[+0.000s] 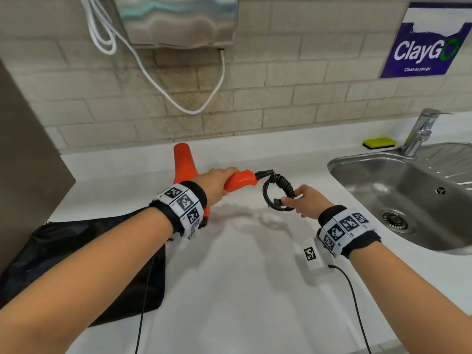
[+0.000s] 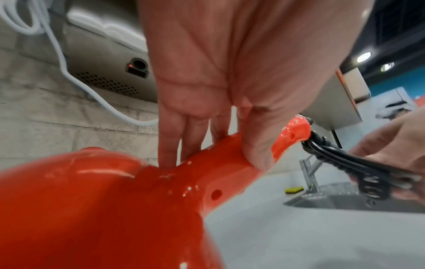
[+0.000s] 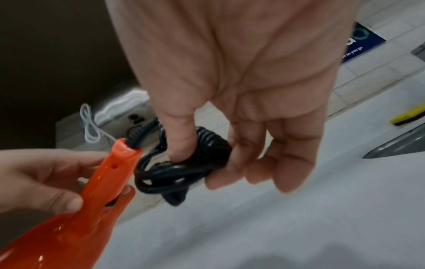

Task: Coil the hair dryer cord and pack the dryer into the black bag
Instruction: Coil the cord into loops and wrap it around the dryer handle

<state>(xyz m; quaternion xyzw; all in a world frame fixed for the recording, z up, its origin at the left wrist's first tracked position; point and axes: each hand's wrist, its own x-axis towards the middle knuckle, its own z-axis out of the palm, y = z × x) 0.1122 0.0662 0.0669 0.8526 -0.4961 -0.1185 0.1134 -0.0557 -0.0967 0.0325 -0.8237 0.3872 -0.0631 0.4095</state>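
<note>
An orange hair dryer (image 1: 184,162) is held above the white counter, its nozzle pointing toward the wall. My left hand (image 1: 219,181) grips its handle (image 2: 230,160), fingers and thumb wrapped round it. A black cord (image 1: 277,190) leaves the handle's end and is bundled into a small coil (image 3: 184,163). My right hand (image 1: 304,200) pinches that coil between thumb and fingers (image 3: 181,140), just right of the handle. The black bag (image 1: 84,254) lies flat on the counter at the left, under my left forearm; its opening is not visible.
A steel sink (image 1: 408,190) with a tap (image 1: 421,131) sits at the right, a yellow sponge (image 1: 379,142) behind it. A steel wall unit (image 1: 178,19) with a white cable (image 1: 153,80) hangs above. A brown panel (image 1: 23,162) borders the left.
</note>
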